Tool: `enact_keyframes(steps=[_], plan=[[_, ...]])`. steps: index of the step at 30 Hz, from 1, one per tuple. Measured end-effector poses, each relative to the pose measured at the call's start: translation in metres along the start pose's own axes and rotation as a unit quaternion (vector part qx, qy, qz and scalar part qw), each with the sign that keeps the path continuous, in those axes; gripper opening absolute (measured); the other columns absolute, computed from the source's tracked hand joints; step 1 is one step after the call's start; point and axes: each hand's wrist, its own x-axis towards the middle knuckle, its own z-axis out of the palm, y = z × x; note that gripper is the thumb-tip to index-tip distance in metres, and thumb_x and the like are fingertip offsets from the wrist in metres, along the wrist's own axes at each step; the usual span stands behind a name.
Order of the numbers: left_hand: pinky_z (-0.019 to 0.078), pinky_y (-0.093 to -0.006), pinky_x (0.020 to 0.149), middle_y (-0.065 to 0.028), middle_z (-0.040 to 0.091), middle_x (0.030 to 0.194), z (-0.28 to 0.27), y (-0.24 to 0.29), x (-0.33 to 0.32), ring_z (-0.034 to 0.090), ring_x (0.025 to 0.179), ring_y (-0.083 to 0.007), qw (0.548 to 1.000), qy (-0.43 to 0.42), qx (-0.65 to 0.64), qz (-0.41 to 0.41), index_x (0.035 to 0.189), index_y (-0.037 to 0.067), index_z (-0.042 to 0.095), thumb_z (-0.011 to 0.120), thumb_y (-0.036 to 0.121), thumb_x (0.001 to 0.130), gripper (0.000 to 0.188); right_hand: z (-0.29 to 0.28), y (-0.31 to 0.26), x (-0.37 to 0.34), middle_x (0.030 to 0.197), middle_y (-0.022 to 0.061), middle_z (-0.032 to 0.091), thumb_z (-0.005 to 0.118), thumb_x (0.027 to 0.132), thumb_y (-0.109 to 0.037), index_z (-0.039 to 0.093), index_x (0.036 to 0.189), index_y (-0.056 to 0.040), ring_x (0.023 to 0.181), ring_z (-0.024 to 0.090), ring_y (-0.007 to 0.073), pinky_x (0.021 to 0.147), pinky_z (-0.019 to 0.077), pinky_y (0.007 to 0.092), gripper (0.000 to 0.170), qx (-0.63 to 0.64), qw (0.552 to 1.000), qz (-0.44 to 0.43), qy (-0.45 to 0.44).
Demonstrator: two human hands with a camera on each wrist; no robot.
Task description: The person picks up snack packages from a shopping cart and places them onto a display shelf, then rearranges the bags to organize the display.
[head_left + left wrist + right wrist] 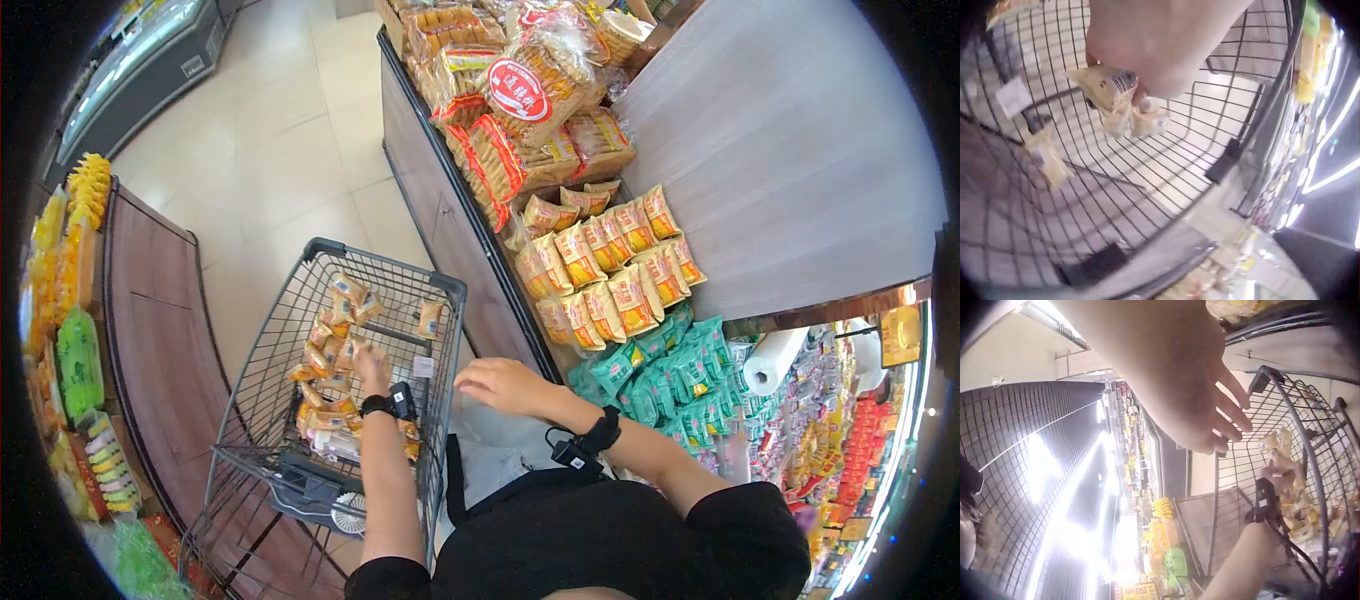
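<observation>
My left hand (372,368) reaches down into a wire shopping cart (445,285) among several small tan snack packets (322,362). In the left wrist view its fingers bend about a tan packet (1110,90) with a dark printed label, and another packet shows just beyond; the palm side is hidden. My right hand (500,385) hovers beside the cart's right rim, fingers extended and holding nothing, as the right wrist view also shows. A lone packet (430,318) lies apart near the cart's right side.
A shelf at the right bears bagged biscuits (540,90), rows of yellow packets (610,265) and green packets (680,370). A wooden display stand (160,300) with yellow and green goods is at the left. A freezer case (150,80) stands beyond on the tiled floor (280,120).
</observation>
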Motion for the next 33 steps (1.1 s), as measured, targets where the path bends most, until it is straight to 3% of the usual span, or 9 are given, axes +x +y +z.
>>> enact_keyframes(steps=[3, 7, 11, 13, 14, 18, 22, 29, 33], plan=[[0.046, -0.0281, 0.064, -0.0027, 0.059, 0.089, 0.055, 0.082, -0.08, 0.057, 0.079, -0.0168, 0.987, 0.004, -0.158, -0.015, 0.093, 0.005, 0.06, 0.051, 0.023, 0.082, 0.022, -0.014, -0.003, 0.0, 0.091, 0.0116, 0.058, 0.054, 0.084, -0.02, 0.06, 0.091, -0.0061, 0.091, 0.056, 0.0301, 0.081, 0.0446, 0.0387, 0.016, -0.002, 0.998, -0.002, 0.065], [0.0447, -0.0324, 0.075, -0.0056, 0.058, 0.091, 0.097, 0.127, -0.133, 0.055, 0.082, -0.0182, 0.954, -0.211, -0.207, 0.053, 0.098, 0.009, 0.056, 0.05, 0.027, 0.086, 0.022, -0.032, 0.002, 0.006, 0.101, 0.0126, 0.054, 0.059, 0.081, -0.015, 0.059, 0.093, -0.0057, 0.098, 0.052, 0.0314, 0.085, 0.0425, 0.038, 0.015, -0.017, 0.977, -0.028, 0.212], [0.0447, -0.0411, 0.087, -0.0137, 0.059, 0.107, 0.119, 0.16, -0.209, 0.056, 0.1, -0.0251, 0.845, -0.462, -0.263, 0.055, 0.098, 0.008, 0.054, 0.042, 0.025, 0.089, 0.023, -0.06, -0.007, 0.003, 0.105, 0.0132, 0.05, 0.059, 0.081, -0.017, 0.057, 0.102, -0.0033, 0.096, 0.052, 0.0303, 0.086, 0.0417, 0.0362, 0.024, 0.011, 0.948, -0.017, 0.317], [0.0447, -0.0419, 0.086, -0.0139, 0.059, 0.106, 0.131, 0.196, -0.3, 0.056, 0.1, -0.0264, 0.856, -0.465, -0.22, 0.056, 0.097, 0.007, 0.051, 0.04, 0.024, 0.09, 0.021, -0.07, -0.008, -0.002, 0.105, 0.013, 0.051, 0.059, 0.083, -0.019, 0.056, 0.104, -0.002, 0.096, 0.052, 0.0288, 0.085, 0.0426, 0.0348, 0.027, 0.084, 0.946, -0.015, 0.314], [0.0465, -0.0362, 0.085, -0.0107, 0.058, 0.103, 0.133, 0.19, -0.307, 0.057, 0.097, -0.0234, 0.842, -0.472, -0.256, 0.049, 0.094, 0.009, 0.046, 0.042, 0.022, 0.09, 0.014, -0.073, -0.009, -0.007, 0.104, 0.0129, 0.051, 0.058, 0.083, -0.02, 0.056, 0.104, -0.0014, 0.096, 0.053, 0.0281, 0.084, 0.043, 0.0342, 0.028, 0.12, 0.943, -0.012, 0.311], [0.0469, -0.0394, 0.086, -0.0128, 0.053, 0.113, 0.132, 0.185, -0.334, 0.054, 0.107, -0.0275, 0.799, -0.545, -0.24, 0.076, 0.104, 0.011, 0.039, 0.043, 0.015, 0.088, 0.017, -0.09, -0.019, -0.029, 0.104, 0.0138, 0.052, 0.058, 0.085, -0.023, 0.054, 0.106, 0.0026, 0.094, 0.055, 0.0242, 0.079, 0.0456, 0.033, 0.033, 0.111, 0.958, -0.027, 0.264], [0.0467, -0.0427, 0.087, -0.0159, 0.051, 0.116, 0.134, 0.188, -0.367, 0.053, 0.107, -0.0292, 0.802, -0.553, -0.204, 0.096, 0.107, 0.013, 0.037, 0.044, 0.011, 0.087, 0.022, -0.106, -0.024, -0.047, 0.1, 0.0125, 0.058, 0.057, 0.086, -0.024, 0.055, 0.107, 0.0028, 0.085, 0.061, 0.0219, 0.074, 0.048, 0.0302, 0.034, 0.144, 0.944, -0.002, 0.297], [0.0437, -0.0375, 0.089, -0.0129, 0.048, 0.12, 0.169, 0.178, -0.385, 0.051, 0.108, -0.0241, 0.816, -0.531, -0.178, 0.145, 0.12, 0.014, 0.034, 0.046, 0.01, 0.088, 0.034, -0.142, -0.021, -0.066, 0.096, 0.0122, 0.065, 0.061, 0.084, -0.025, 0.054, 0.112, 0.0029, 0.09, 0.061, 0.0168, 0.077, 0.0473, 0.029, 0.04, 0.246, 0.945, 0.016, 0.215], [0.0407, -0.0327, 0.091, -0.0078, 0.049, 0.115, 0.215, 0.186, -0.396, 0.047, 0.11, -0.0172, 0.819, -0.531, -0.121, 0.181, 0.12, 0.012, 0.036, 0.047, 0.009, 0.09, 0.033, -0.169, -0.01, -0.071, 0.096, 0.0142, 0.064, 0.064, 0.082, -0.022, 0.052, 0.11, 0.0018, 0.088, 0.063, 0.0201, 0.075, 0.0487, 0.0294, 0.039, 0.164, 0.918, -0.039, 0.359]])
